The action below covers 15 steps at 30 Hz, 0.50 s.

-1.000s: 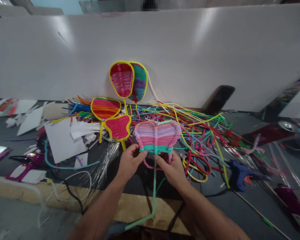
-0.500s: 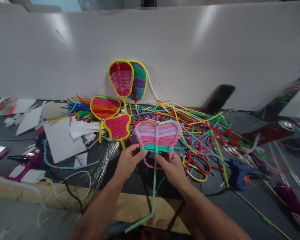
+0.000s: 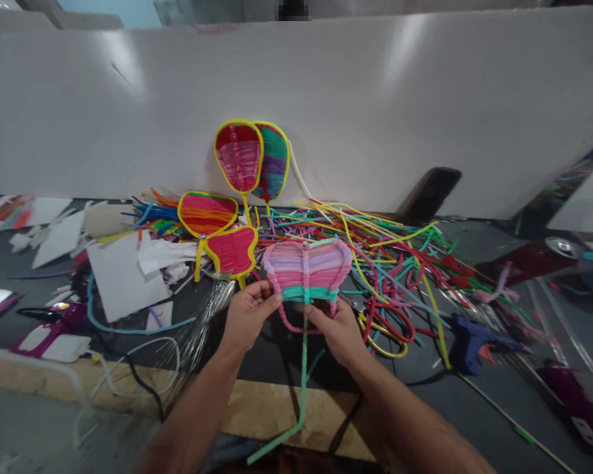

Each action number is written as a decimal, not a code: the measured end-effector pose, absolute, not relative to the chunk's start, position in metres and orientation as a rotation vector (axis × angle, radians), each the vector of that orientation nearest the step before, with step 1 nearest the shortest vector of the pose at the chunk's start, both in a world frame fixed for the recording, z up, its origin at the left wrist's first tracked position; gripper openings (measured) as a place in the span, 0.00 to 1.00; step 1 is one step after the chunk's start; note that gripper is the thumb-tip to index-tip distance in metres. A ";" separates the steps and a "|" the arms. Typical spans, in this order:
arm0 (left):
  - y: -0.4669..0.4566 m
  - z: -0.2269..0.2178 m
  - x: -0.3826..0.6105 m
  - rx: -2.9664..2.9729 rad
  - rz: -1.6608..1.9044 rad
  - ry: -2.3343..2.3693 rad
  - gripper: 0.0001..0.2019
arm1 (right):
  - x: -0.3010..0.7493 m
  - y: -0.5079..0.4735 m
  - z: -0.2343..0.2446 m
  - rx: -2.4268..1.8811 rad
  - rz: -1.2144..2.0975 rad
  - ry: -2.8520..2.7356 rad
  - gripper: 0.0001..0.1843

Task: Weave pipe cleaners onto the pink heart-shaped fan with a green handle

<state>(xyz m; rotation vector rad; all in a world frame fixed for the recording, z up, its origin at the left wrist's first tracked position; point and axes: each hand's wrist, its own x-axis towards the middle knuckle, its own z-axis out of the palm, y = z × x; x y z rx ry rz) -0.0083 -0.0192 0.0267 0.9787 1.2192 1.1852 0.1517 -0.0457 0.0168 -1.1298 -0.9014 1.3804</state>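
Between both hands, above the table's front edge, is a pipe-cleaner fan [image 3: 307, 268] with a pink frame, pink, lilac and teal rows, and a long green stem hanging down, bent at its lower end. My left hand [image 3: 250, 313] pinches the frame's left side between thumb and fingers. On the lower right side, my right hand [image 3: 337, 328] grips it, thumb in front near the stem and fingers hidden behind. The lowest part of the frame is an open pink loop. Just left of the fan lies a pink shape with a yellow border [image 3: 231, 251].
Two yellow-rimmed fans [image 3: 239, 158] lean against the white board [image 3: 356, 85]. Loose pipe cleaners [image 3: 375, 230] are heaped behind the hands. To the right lie gold-handled scissors [image 3: 388, 342], a blue glue gun [image 3: 469, 343], a phone [image 3: 432, 194] and a can [image 3: 534, 257]. White card [image 3: 126, 280] lies left.
The fan has shifted slightly left and tilted a little. My left hand has moved slightly left and its thumb sits at the frame's edge; my right hand keeps its hold.
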 end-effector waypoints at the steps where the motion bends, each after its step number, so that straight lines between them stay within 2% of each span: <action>1: -0.020 0.027 -0.008 0.973 1.184 1.232 0.12 | 0.152 -0.045 0.016 -1.127 1.408 -0.884 0.10; 4: -0.021 0.030 -0.005 1.000 1.174 1.240 0.13 | 0.154 -0.044 0.013 -1.126 1.462 -0.863 0.11; 15: -0.011 0.040 -0.004 0.998 1.209 1.254 0.11 | 0.151 -0.047 0.017 -1.112 1.347 -0.955 0.11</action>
